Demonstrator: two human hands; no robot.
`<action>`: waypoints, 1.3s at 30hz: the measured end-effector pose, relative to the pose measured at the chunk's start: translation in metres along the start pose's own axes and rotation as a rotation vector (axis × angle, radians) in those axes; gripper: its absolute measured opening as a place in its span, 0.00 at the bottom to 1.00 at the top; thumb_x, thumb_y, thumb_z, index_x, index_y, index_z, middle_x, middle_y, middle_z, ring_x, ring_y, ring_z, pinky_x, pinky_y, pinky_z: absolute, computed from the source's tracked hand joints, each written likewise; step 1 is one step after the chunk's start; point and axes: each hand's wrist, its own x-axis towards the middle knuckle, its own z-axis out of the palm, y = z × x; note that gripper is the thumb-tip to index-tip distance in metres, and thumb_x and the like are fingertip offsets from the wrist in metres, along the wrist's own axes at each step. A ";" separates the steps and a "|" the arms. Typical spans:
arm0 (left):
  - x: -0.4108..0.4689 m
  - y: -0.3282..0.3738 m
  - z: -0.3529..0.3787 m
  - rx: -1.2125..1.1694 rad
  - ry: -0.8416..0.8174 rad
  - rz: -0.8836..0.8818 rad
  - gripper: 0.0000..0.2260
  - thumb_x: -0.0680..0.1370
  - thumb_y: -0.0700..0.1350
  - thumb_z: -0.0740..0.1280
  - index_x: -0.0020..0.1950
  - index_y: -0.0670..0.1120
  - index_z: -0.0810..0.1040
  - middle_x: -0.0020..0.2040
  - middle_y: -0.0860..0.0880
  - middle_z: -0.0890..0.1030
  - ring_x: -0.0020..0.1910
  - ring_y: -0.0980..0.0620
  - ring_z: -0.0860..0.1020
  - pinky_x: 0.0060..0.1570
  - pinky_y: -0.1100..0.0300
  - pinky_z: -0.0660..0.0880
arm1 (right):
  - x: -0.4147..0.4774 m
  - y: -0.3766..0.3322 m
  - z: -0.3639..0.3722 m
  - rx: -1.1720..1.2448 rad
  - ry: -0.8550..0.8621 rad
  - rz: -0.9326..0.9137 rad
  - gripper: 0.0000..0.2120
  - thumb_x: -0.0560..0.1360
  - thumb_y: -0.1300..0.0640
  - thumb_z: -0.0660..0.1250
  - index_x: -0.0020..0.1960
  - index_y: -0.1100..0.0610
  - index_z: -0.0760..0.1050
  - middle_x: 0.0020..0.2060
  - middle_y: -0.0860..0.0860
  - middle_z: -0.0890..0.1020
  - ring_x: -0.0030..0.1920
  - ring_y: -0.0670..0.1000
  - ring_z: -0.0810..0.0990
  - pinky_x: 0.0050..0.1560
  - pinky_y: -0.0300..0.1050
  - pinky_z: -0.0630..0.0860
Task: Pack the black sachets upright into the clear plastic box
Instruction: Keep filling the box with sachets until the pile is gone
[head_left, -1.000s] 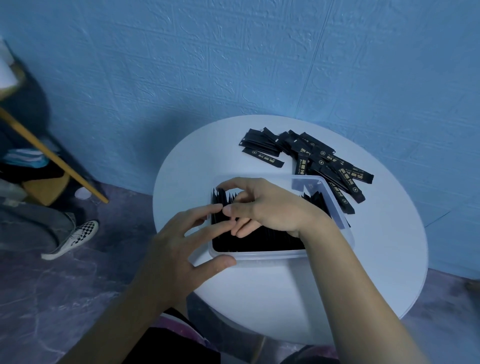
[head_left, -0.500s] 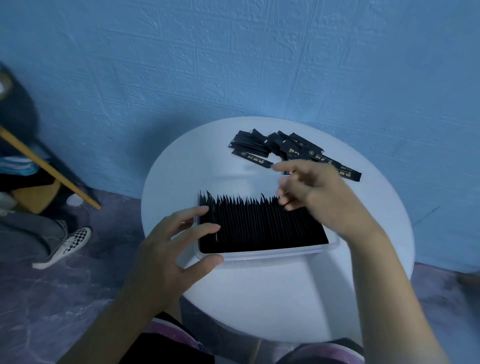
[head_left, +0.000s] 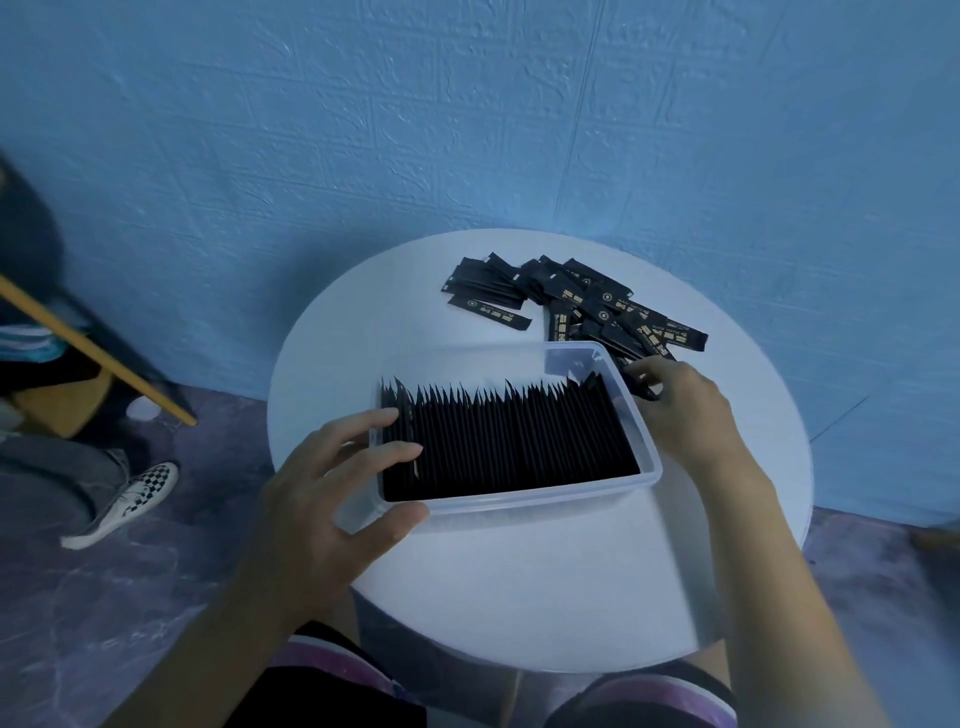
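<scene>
Around the round table, a blue room corner

A round white table (head_left: 519, 597) fills the middle of the frame, set against a blue textured wall (head_left: 467, 130) that spans the top. A mottled purple-grey floor (head_left: 104, 623) shows at lower left. At the left edge, a slanted wooden bar (head_left: 98, 356) crosses above a grey trouser leg (head_left: 57, 467) and a black-and-white checkered shoe (head_left: 130, 499). A small white disc (head_left: 141, 409) lies on the floor near them. Black shorts with a pink trim (head_left: 332, 691) sit along the bottom edge.

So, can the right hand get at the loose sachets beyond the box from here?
Probably yes: the right hand is beside the clear plastic box, its fingers at the near edge of the loose sachets, nothing between.
</scene>
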 end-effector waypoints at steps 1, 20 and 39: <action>0.000 0.000 0.000 -0.003 -0.004 -0.002 0.25 0.79 0.67 0.61 0.59 0.48 0.83 0.68 0.51 0.76 0.62 0.54 0.76 0.61 0.65 0.71 | 0.000 -0.001 -0.002 0.011 -0.011 0.002 0.16 0.74 0.50 0.73 0.61 0.47 0.78 0.52 0.50 0.82 0.51 0.55 0.79 0.47 0.44 0.68; 0.000 -0.003 0.000 0.005 -0.005 0.013 0.24 0.79 0.66 0.62 0.59 0.48 0.83 0.68 0.52 0.76 0.61 0.54 0.77 0.60 0.63 0.72 | 0.000 -0.001 -0.018 0.009 0.087 0.029 0.08 0.78 0.55 0.66 0.54 0.51 0.82 0.48 0.52 0.85 0.47 0.56 0.76 0.47 0.45 0.67; 0.000 0.001 -0.001 0.019 0.016 0.016 0.20 0.75 0.60 0.68 0.59 0.48 0.84 0.66 0.51 0.78 0.59 0.51 0.79 0.55 0.53 0.79 | -0.086 -0.158 0.013 0.150 -0.167 -0.287 0.09 0.76 0.48 0.65 0.43 0.53 0.76 0.35 0.49 0.82 0.40 0.55 0.80 0.41 0.47 0.76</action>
